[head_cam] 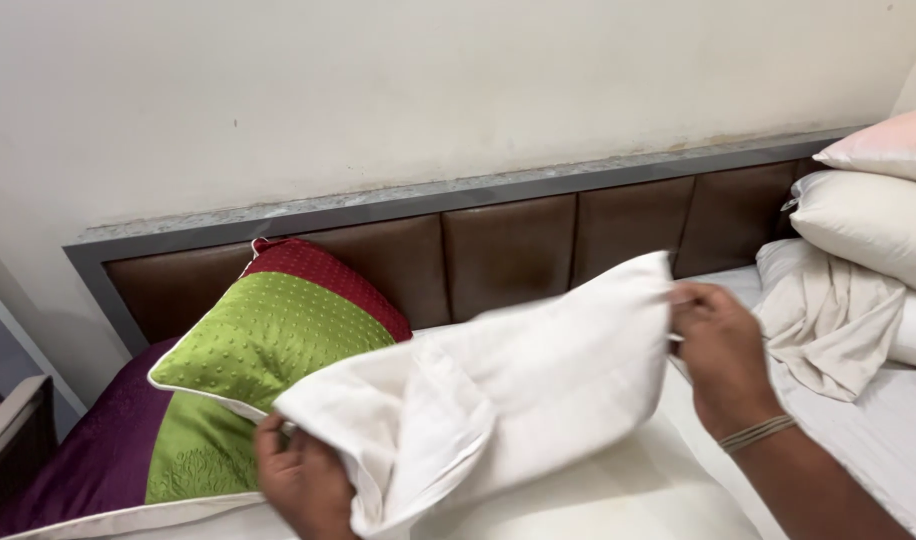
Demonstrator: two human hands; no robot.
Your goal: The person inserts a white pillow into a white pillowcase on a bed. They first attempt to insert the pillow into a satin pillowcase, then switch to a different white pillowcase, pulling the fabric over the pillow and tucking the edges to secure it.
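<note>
Left hand (303,482) grip, right hand (720,348) grip, soft white pillow (498,385), dimpled green cushion (263,335)

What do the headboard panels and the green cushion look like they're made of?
The headboard panels look like brown leather or a leather-like covering: smooth, faintly shiny, padded with seams between. The green cushion looks like a satiny woven fabric with raised dots and white piping.
</note>
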